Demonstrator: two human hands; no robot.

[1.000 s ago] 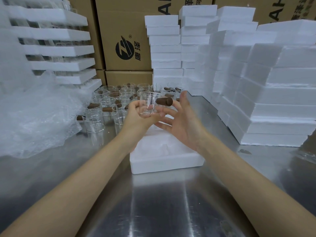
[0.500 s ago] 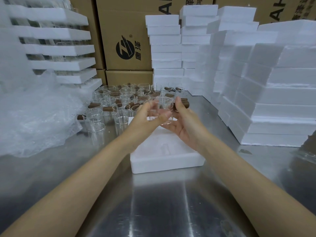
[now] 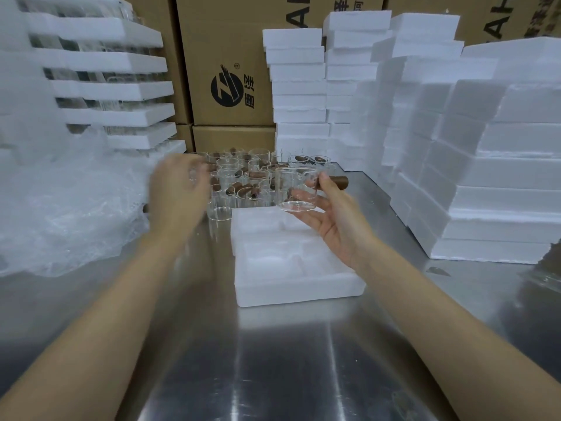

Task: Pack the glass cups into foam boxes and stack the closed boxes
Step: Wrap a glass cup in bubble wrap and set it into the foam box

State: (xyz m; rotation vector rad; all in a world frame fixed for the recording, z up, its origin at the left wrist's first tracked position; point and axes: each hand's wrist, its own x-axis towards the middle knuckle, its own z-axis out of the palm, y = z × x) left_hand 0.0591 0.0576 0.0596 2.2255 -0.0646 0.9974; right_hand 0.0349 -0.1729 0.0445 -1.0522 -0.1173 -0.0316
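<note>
My right hand [image 3: 337, 220] holds a clear glass cup [image 3: 296, 189] with a brown wooden handle [image 3: 337, 179], upright, above the far end of an open white foam box [image 3: 291, 268] on the steel table. My left hand [image 3: 177, 192] is blurred, off to the left near a cluster of several more glass cups [image 3: 243, 174] with brown handles. Its fingers look loosely curled; whether they hold a cup is unclear. The foam box's moulded recesses look empty.
Tall stacks of white foam boxes [image 3: 485, 165] stand right and behind [image 3: 300, 95]. Foam trays with glassware [image 3: 106, 89] are stacked at the far left over crumpled clear plastic wrap [image 3: 60, 202]. Cardboard cartons [image 3: 224, 62] line the back. The steel table [image 3: 273, 360] extends toward me.
Both hands held the cup together earlier. Now the right hand alone holds it, shifted right, and the left hand has swung left toward the cluster of cups.
</note>
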